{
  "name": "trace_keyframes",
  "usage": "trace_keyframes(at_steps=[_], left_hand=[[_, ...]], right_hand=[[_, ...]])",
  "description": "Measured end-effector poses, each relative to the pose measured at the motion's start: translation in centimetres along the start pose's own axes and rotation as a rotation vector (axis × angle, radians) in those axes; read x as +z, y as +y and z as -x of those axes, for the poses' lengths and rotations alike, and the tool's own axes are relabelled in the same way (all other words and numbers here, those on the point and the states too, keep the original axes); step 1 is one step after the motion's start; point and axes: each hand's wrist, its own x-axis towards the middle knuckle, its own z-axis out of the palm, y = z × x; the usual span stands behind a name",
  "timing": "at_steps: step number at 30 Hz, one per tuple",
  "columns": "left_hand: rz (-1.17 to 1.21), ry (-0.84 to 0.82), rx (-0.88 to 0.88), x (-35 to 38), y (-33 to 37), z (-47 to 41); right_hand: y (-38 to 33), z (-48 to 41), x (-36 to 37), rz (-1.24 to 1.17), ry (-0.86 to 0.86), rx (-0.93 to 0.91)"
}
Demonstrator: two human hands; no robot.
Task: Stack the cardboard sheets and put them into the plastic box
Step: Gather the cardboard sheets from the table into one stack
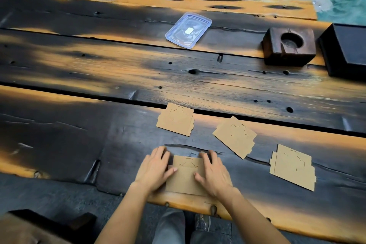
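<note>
Several brown cardboard sheets lie on the dark wooden table. One sheet is at the near edge, with my left hand on its left side and my right hand on its right side, fingers curled over its edges. Three more lie flat and apart: one beyond my hands, one to the right of it, one at the far right. The clear plastic box, with a blue rim, sits far across the table.
A dark wooden block with a round hollow stands at the right, and a black box beside it at the frame edge. A long gap runs between the table planks. My legs and a shoe show below the near edge.
</note>
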Motion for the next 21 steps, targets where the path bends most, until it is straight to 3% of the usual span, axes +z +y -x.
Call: trace_keyframes(at_steps=[5, 21], left_hand=[[-0.054, -0.081, -0.048, -2.2, -2.8, -4.2], [-0.181, -0.189, 0.092, -3.4, -9.0, -15.3]], right_hand=[[-1.3, -4.1, -1.2, 0.009, 0.003, 0.02], [-5.4, -15.0, -2.9, 0.083, 0.006, 0.091]])
